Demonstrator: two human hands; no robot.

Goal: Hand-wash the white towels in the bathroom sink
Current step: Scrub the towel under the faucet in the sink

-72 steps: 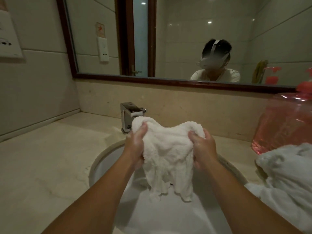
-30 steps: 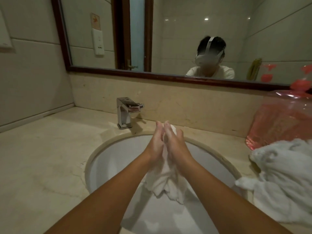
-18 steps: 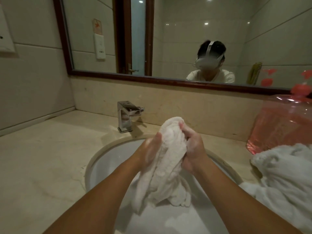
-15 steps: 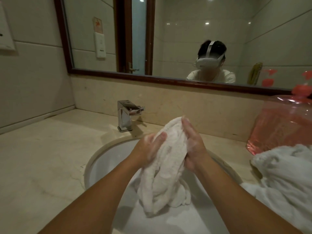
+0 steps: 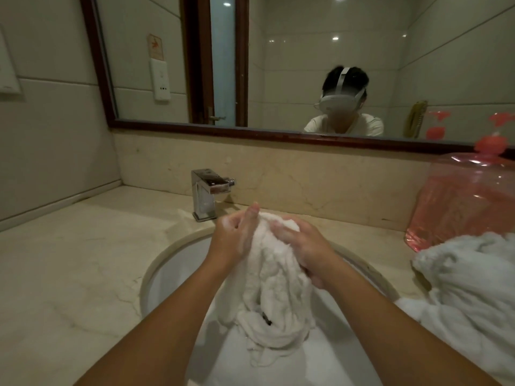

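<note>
Left hand (image 5: pixel 237 235) has slid forward, fingers near-straight, pressing the bunched white terry towel (image 5: pixel 274 296); right hand (image 5: pixel 303 253) has drawn back, fingers curled over its top. The towel hangs mid-basin in the round white sink (image 5: pixel 170 260): scrubbing continues.

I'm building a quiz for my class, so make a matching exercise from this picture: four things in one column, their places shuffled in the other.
1 chrome faucet
2 white towel
3 towel pile
4 pink pump bottle

A between left hand and right hand, over the sink
B near right, beside the sink
C behind the sink, left of centre
D far right, against the backsplash

Pairs: 1-C, 2-A, 3-B, 4-D
</note>
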